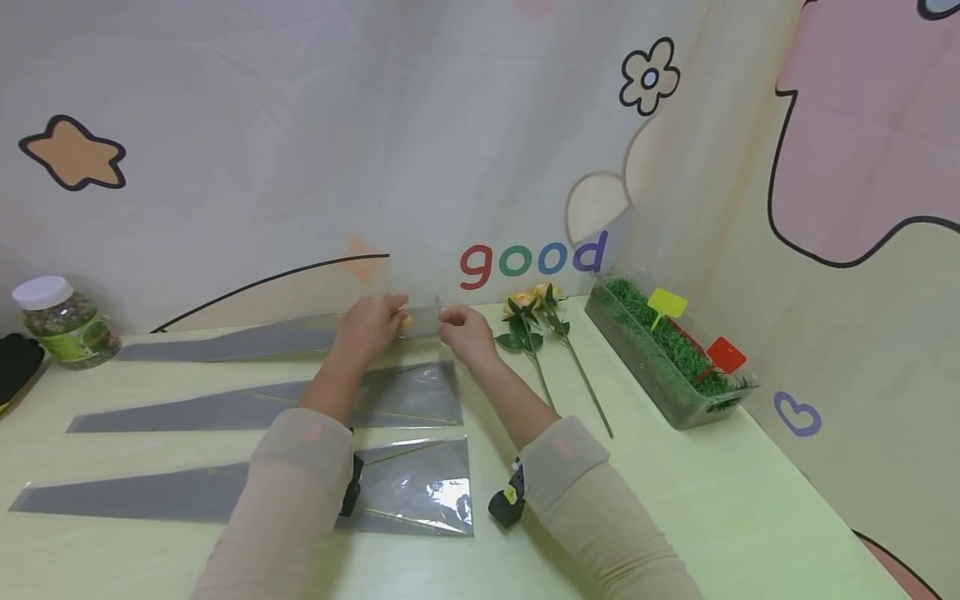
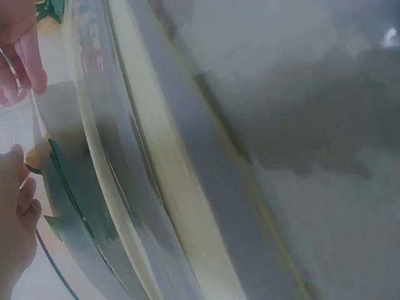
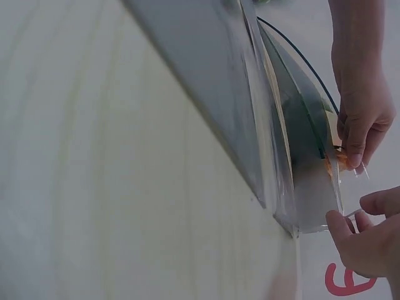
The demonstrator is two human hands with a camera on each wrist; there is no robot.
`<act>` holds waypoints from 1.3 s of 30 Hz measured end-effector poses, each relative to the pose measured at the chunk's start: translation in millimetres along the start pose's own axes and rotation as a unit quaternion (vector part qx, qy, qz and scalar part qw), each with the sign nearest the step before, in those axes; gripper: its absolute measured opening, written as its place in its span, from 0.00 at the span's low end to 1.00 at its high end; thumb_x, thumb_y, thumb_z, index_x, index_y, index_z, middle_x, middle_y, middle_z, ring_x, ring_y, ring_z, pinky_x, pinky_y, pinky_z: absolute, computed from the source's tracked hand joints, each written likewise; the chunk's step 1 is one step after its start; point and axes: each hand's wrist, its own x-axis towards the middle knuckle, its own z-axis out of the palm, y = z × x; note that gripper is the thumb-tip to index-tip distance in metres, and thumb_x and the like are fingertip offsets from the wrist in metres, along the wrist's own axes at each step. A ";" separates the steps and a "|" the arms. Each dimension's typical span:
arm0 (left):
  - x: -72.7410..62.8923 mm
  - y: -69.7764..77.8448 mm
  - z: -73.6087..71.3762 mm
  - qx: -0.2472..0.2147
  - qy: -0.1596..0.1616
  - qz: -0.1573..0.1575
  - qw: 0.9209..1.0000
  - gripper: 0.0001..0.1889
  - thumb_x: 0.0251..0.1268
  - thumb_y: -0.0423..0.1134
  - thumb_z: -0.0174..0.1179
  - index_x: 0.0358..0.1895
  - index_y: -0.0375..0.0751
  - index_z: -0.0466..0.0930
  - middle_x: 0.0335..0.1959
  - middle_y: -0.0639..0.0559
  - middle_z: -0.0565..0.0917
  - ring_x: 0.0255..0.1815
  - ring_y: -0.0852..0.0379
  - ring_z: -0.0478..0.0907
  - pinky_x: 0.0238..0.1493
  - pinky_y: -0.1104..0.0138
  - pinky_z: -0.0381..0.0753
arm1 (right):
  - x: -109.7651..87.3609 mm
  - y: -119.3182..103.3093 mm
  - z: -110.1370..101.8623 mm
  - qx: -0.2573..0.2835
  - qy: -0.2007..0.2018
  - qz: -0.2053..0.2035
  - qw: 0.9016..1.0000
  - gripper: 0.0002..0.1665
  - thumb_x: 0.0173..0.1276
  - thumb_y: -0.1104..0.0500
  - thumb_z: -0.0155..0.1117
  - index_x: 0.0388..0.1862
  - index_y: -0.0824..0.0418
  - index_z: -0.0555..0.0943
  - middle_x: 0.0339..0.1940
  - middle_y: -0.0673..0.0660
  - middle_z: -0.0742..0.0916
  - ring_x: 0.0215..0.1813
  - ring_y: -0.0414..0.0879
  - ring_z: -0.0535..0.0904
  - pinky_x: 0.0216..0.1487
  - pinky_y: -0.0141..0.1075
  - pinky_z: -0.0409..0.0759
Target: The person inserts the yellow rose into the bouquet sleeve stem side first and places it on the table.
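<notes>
At the back of the table lies a long, tapered flower sleeve (image 1: 262, 340), grey with a clear film front. My left hand (image 1: 371, 325) pinches the clear film near its wide end, beside a yellow-orange rose (image 3: 341, 161). The stem of that rose runs along inside the sleeve, seen in the left wrist view. Opposite, my right hand (image 1: 468, 335) pinches the film at the sleeve's end between thumb and fingers. Two more grey sleeves, a middle one (image 1: 187, 408) and a front one (image 1: 150, 496), lie flat below my forearms.
Two yellow roses (image 1: 522, 304) with green stems lie right of my right hand. A clear planter (image 1: 637, 367) of artificial grass, with a yellow tag (image 1: 667, 302) and a red tag (image 1: 725, 356), stands at the right edge. A white-lidded jar (image 1: 67, 325) stands far left.
</notes>
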 end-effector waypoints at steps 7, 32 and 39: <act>1.3 -0.3 6.8 -0.024 -0.051 -0.010 0.998 0.25 0.64 0.33 0.57 0.62 0.26 0.65 0.55 0.31 0.72 0.55 0.35 0.69 0.57 0.51 0.66 | 2.4 4.0 1.2 0.056 -0.026 0.027 0.998 0.20 0.63 0.67 0.55 0.54 0.68 0.75 0.47 0.60 0.79 0.45 0.50 0.76 0.50 0.38 0.76; -82.3 -52.9 -98.0 -0.056 -0.091 0.088 0.990 0.34 0.72 0.43 0.47 0.73 0.37 0.42 0.73 0.38 0.35 0.71 0.44 0.26 0.65 0.43 0.33 | -33.3 -28.2 -61.8 0.017 -0.060 0.005 0.998 0.16 0.69 0.62 0.54 0.55 0.63 0.73 0.52 0.58 0.77 0.57 0.54 0.73 0.55 0.39 0.72; -124.0 -89.9 -97.9 -0.055 -0.125 0.071 0.988 0.36 0.71 0.44 0.50 0.73 0.34 0.42 0.72 0.32 0.39 0.71 0.39 0.30 0.62 0.38 0.33 | -47.4 -20.3 -76.0 -0.065 -0.088 -0.013 0.994 0.15 0.70 0.60 0.54 0.54 0.63 0.73 0.52 0.58 0.77 0.55 0.53 0.73 0.55 0.40 0.73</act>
